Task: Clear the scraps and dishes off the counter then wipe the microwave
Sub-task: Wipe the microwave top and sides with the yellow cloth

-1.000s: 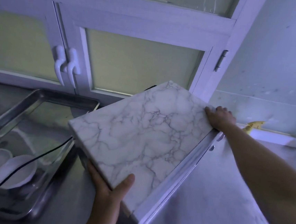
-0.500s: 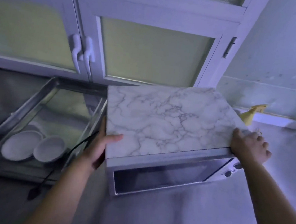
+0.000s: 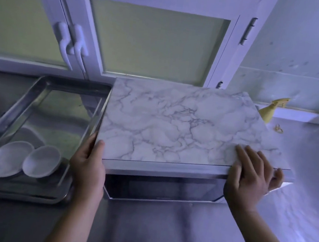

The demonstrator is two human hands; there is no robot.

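- marble-patterned white box microwave (image 3: pixel 173 126) sits at the back edge of the grey steel counter (image 3: pixel 154 227), close under the white-framed cabinet (image 3: pixel 156 42) with frosted panels. who has hold of it?
- both hands. the left hand (image 3: pixel 88 164) grips the front left corner, thumb on top, fingers down the side. the right hand (image 3: pixel 250 178) clasps the front right corner, fingers laid on the top, the outer ones bent round the side.
- what worries you?
- that left side. it's just beside the right rim of the shiny rectangular steel tray (image 3: pixel 30 196); i can't tell if they touch. the left fingers are in that gap, so a slide leftward could pinch them. it would also shove the tray and rattle the two shallow white bowls (image 3: pixel 9 158) near its front left corner.
- and on the right?
- a pale yellow spray bottle (image 3: pixel 268 112) stands just behind the rear right corner. swing that end back and it likely topples.
- the grip itself?
- only the front corners are held, and the top looks slick. lift from there and i'd expect the back to sag or the palms to slip.
- anything else?
- a small yellowish scrap (image 3: pixel 278 129) lies on the counter near the bottle, so clearing isn't finished. wiping round it would just smear it.
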